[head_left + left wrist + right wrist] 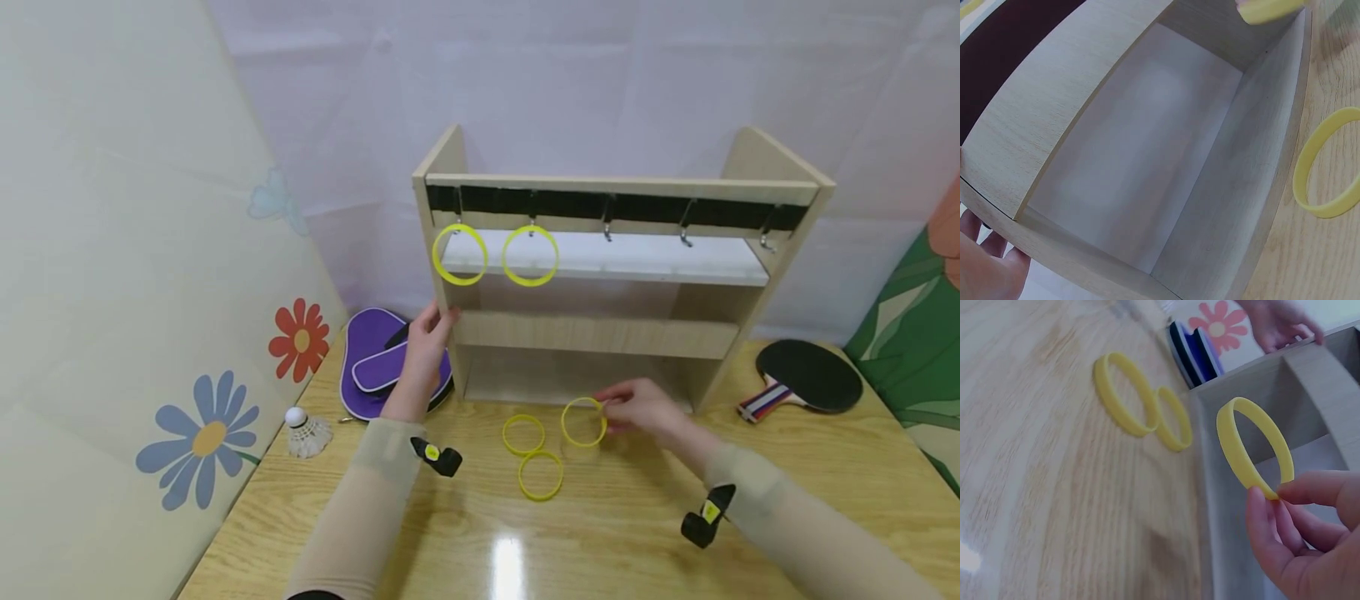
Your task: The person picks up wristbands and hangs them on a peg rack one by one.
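My right hand (640, 407) pinches a yellow silicone wristband (1230, 442) between thumb and fingers, holding it upright just above the table near the wooden shelf's base. My left hand (429, 346) grips the left side panel of the wooden shelf (596, 335), its thumb at the front edge and its fingers on the outer side. Two yellow wristbands hang from the leftmost hooks: a left one (435, 257) and a right one (506, 257). Two more lie flat on the table, a far wristband (504, 434) touching a near wristband (521, 477).
Three bare metal hooks, such as the middle hook (608, 233), line the black strip. A purple paddle case (360, 346) and a shuttlecock (307, 435) lie left of the shelf. A black table tennis paddle (810, 375) lies to its right on the wooden table (630, 550).
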Demonstrator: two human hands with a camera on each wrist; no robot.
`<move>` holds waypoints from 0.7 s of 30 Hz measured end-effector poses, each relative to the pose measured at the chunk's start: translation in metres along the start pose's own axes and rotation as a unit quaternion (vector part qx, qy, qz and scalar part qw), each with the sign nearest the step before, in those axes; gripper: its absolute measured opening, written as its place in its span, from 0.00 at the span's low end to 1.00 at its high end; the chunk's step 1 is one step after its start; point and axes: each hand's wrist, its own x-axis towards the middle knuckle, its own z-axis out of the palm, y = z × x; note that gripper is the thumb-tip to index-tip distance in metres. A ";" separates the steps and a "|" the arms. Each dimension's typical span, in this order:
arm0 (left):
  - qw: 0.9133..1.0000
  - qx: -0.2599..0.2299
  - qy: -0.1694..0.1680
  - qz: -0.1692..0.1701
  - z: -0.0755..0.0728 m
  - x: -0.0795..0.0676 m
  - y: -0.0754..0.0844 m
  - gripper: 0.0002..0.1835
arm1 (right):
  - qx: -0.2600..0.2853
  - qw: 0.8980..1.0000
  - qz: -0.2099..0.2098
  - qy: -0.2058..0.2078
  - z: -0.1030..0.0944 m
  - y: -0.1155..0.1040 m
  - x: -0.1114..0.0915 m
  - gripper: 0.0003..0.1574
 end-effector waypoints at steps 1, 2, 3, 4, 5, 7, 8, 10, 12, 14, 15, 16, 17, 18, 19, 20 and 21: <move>1.000 -0.001 0.001 0.000 0.000 0.000 0.000 0.24 | 0.007 1.000 -0.001 -0.002 -0.001 -0.002 -0.002 0.25; 1.000 -0.001 0.001 0.000 0.000 0.001 0.000 0.24 | 0.013 1.000 -0.001 -0.004 -0.003 -0.004 -0.004 0.25; 1.000 0.000 0.001 0.000 0.000 0.001 -0.001 0.25 | 0.019 1.000 -0.001 -0.005 -0.004 -0.006 -0.006 0.26; 1.000 0.000 0.002 0.000 0.000 0.001 -0.001 0.25 | 0.022 1.000 -0.002 -0.007 -0.006 -0.008 -0.008 0.26; 1.000 0.000 0.002 0.001 0.000 0.001 -0.001 0.25 | 0.024 1.000 -0.003 -0.007 -0.008 -0.010 -0.010 0.25; 1.000 -0.001 0.003 0.001 0.000 0.001 -0.001 0.25 | 0.024 1.000 -0.005 -0.008 -0.012 -0.015 -0.014 0.25; 1.000 -0.001 0.002 0.002 0.000 0.001 -0.001 0.25 | 0.024 1.000 -0.008 -0.009 -0.014 -0.017 -0.015 0.26; 1.000 -0.002 0.001 0.003 0.001 0.001 -0.001 0.26 | 0.034 0.999 -0.014 -0.013 -0.018 -0.021 -0.018 0.26; 1.000 -0.003 0.000 0.003 0.000 0.002 -0.001 0.26 | 0.049 0.998 -0.022 -0.017 -0.022 -0.027 -0.022 0.27; 1.000 -0.004 -0.001 0.004 0.001 0.002 -0.001 0.26 | 0.074 0.997 -0.028 -0.020 -0.025 -0.032 -0.025 0.28; 1.000 -0.005 0.000 0.005 0.001 0.002 -0.001 0.26 | 0.087 0.996 -0.030 -0.020 -0.027 -0.035 -0.028 0.28; 1.000 -0.006 0.001 0.005 0.001 0.002 -0.001 0.26 | 0.095 0.995 -0.033 -0.020 -0.028 -0.039 -0.030 0.28; 1.000 -0.006 0.001 0.004 0.001 0.002 -0.001 0.26 | 0.103 0.994 -0.037 -0.020 -0.030 -0.042 -0.032 0.29; 1.000 -0.004 0.001 0.003 0.001 0.002 -0.001 0.26 | 0.112 0.993 -0.040 -0.019 -0.031 -0.045 -0.034 0.29; 1.000 -0.004 0.002 0.003 0.001 0.001 -0.001 0.26 | 0.120 0.992 -0.043 -0.019 -0.033 -0.048 -0.035 0.29; 1.000 -0.003 0.004 0.002 0.001 0.001 -0.001 0.26 | 0.125 0.991 -0.046 -0.020 -0.034 -0.052 -0.037 0.30; 1.000 -0.001 0.004 0.001 0.000 0.001 -0.001 0.26 | 0.131 0.990 -0.048 -0.021 -0.036 -0.055 -0.039 0.30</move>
